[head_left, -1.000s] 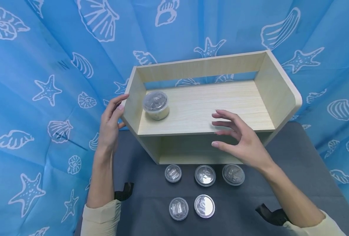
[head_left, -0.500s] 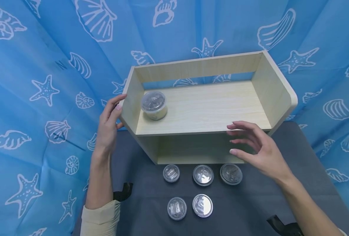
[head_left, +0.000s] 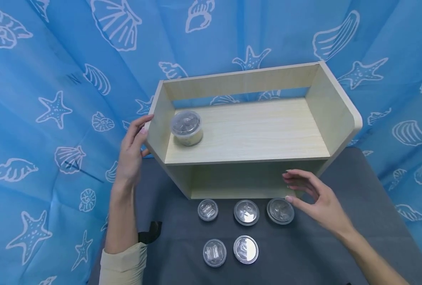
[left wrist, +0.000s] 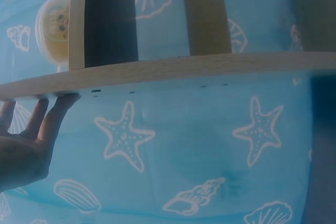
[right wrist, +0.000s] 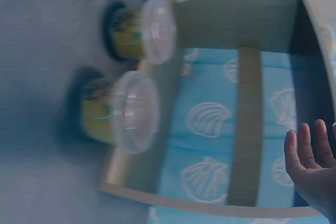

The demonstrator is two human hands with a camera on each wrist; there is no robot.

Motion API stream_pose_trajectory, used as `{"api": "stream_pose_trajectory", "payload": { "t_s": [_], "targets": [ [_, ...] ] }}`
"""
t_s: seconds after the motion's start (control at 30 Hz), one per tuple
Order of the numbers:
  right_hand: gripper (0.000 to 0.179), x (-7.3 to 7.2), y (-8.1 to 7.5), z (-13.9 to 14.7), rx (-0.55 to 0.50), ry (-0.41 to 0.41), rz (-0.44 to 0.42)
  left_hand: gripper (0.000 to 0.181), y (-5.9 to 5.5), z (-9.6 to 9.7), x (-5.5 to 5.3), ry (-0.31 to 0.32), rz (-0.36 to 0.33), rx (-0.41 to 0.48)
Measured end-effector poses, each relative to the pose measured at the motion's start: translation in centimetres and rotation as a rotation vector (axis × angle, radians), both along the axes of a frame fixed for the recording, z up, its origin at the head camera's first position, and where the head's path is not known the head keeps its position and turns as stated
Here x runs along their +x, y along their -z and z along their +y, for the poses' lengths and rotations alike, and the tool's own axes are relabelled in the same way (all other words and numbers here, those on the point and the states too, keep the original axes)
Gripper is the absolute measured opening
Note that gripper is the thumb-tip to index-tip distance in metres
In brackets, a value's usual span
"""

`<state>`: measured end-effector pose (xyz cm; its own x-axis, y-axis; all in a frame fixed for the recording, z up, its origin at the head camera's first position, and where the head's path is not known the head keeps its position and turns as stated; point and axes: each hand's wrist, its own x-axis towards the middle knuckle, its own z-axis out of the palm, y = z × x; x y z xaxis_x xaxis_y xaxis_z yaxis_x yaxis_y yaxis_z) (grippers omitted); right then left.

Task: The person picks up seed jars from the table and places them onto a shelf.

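A light wooden two-tier shelf stands against the curtain. My left hand touches the outer face and front edge of its left side panel; in the left wrist view the fingers reach straight to that panel. On the upper board, at the left end, sits a round clear-lidded plastic tub with yellow contents. My right hand holds nothing, fingers spread in a loose curve before the lower compartment. Its thumb tip overlaps the rim of the right-hand lidded tub in the head view.
Several more lidded tubs stand in front of the shelf, among them a back-left tub, a back-middle tub, a front-left tub and a front-right tub. A dark grey cloth lies under everything. A blue seashell curtain hangs behind.
My right hand has moved down and to the right, from before the upper board to beside the right-hand tub. My left hand stays on the side panel. The tubs have not moved.
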<state>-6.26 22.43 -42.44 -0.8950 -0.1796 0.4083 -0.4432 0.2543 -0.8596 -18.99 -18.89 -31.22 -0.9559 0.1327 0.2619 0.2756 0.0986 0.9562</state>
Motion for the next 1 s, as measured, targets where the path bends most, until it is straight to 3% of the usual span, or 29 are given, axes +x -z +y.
{"api": "stream_pose_trajectory", "payload": {
  "t_s": [0.43, 0.67, 1.0],
  "targets": [
    [0.069, 0.7, 4.9, 1.0, 0.043, 0.049, -0.061, 0.041, 0.1, 0.2, -0.1, -0.008, 0.004, -0.011],
    [0.072, 0.7, 7.5, 1.4, 0.131, 0.073, -0.028, 0.041, 0.3, 0.2, -0.1, -0.013, 0.003, -0.007],
    [0.072, 0.6, 10.0, 1.8, 0.180, 0.105, -0.056, 0.041, 0.3, 0.2, -0.2, -0.020, 0.006, 0.000]
  ]
}}
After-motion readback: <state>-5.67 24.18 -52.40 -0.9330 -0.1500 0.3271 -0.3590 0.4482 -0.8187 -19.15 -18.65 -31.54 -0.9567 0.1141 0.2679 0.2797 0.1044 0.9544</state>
